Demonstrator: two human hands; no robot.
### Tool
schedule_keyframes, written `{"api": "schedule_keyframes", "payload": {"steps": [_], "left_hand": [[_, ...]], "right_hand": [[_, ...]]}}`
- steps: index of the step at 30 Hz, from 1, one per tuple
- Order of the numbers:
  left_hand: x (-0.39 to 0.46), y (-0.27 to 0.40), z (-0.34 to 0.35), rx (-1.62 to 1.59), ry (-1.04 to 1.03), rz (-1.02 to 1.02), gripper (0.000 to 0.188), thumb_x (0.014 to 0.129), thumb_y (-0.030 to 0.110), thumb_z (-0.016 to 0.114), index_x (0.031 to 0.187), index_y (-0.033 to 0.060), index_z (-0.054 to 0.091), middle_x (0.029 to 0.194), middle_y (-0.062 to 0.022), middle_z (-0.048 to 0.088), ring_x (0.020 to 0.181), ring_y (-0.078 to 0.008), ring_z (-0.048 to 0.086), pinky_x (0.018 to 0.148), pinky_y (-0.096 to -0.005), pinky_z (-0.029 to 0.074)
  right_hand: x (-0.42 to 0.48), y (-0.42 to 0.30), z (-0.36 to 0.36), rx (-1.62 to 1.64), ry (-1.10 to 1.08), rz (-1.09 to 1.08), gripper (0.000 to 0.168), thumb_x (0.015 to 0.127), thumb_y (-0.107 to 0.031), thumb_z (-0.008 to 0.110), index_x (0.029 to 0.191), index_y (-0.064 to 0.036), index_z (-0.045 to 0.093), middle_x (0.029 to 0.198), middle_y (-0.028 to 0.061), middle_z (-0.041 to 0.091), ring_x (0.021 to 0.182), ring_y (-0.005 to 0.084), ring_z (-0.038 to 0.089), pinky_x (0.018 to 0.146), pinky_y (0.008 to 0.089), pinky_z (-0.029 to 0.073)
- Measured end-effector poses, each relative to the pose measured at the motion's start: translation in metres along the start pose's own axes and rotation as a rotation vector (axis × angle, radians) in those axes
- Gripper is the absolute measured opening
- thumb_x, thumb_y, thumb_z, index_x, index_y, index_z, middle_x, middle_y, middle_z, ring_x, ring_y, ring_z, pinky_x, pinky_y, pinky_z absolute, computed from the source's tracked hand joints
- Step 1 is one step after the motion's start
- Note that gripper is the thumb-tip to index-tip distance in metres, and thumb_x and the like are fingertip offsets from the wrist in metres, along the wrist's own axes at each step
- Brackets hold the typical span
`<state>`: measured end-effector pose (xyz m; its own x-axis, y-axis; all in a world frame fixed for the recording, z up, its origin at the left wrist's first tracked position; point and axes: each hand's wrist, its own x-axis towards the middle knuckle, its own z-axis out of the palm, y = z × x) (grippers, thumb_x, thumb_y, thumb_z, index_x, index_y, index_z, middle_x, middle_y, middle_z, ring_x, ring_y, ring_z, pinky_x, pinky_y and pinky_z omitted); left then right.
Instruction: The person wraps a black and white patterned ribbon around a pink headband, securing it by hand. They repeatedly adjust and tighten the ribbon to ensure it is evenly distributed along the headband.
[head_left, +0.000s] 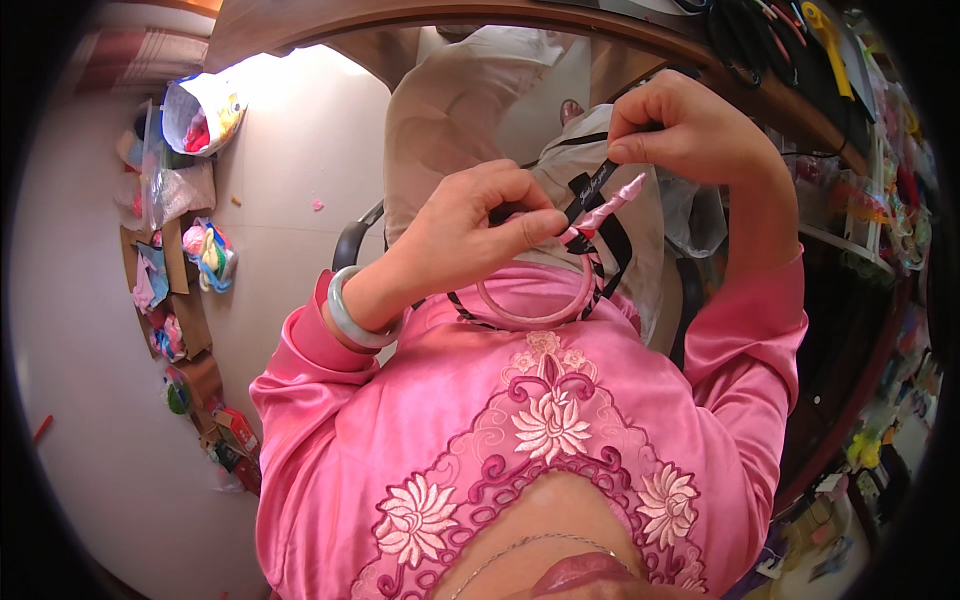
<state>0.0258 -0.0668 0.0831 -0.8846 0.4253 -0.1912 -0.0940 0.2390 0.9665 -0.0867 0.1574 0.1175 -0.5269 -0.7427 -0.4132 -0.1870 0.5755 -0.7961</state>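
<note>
A black ribbon (595, 187) with white writing is stretched between my two hands above my lap. My left hand (495, 217), a pale green bangle on its wrist, pinches the lower end between thumb and forefinger. Farther up, my right hand (679, 131) pinches it, and a black strip extends beyond those fingers. Beside the ribbon juts a twisted pink satin piece (616, 201), next to a dark knot at the top of a pink ring (577, 307). Black-and-pink striped banding (598, 277) curves along the ring. A black ribbon loop (619, 244) hangs behind. My left fingers partly hide the ring.
The wooden desk edge (450, 15) arches ahead; a yellow-handled tool (825, 45) and black-handled tools (739, 37) lie at its right. On the left floor stand a white bag (199, 124), a yarn bundle (210, 253) and cardboard boxes (196, 322). A clear plastic bag (694, 217) hangs right.
</note>
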Motion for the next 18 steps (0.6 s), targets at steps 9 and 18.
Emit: {"api": "schedule_keyframes", "payload": {"steps": [9, 18], "left_hand": [[0.005, 0.002, 0.005, 0.018, -0.102, -0.002, 0.014, 0.078, 0.009, 0.072, 0.085, 0.0022, 0.062, 0.072, 0.0028, 0.050, 0.064, -0.0032, 0.043, 0.054, -0.0200, 0.033], [0.006, 0.000, 0.005, -0.008, -0.119, 0.015, 0.016, 0.077, 0.002, 0.069, 0.092, 0.0005, 0.063, 0.076, 0.0015, 0.054, 0.066, -0.0036, 0.048, 0.056, -0.0204, 0.037]], "right_hand": [[0.003, 0.067, 0.062, 0.646, -0.223, 0.041, 0.015, 0.079, -0.013, 0.067, 0.073, 0.000, 0.063, 0.066, -0.0048, 0.056, 0.059, 0.0026, 0.045, 0.053, 0.0197, 0.035], [-0.012, 0.067, 0.032, 0.633, -0.092, 0.012, 0.016, 0.080, -0.015, 0.068, 0.076, 0.000, 0.064, 0.067, -0.0035, 0.058, 0.061, 0.0028, 0.049, 0.056, 0.0187, 0.038]]}}
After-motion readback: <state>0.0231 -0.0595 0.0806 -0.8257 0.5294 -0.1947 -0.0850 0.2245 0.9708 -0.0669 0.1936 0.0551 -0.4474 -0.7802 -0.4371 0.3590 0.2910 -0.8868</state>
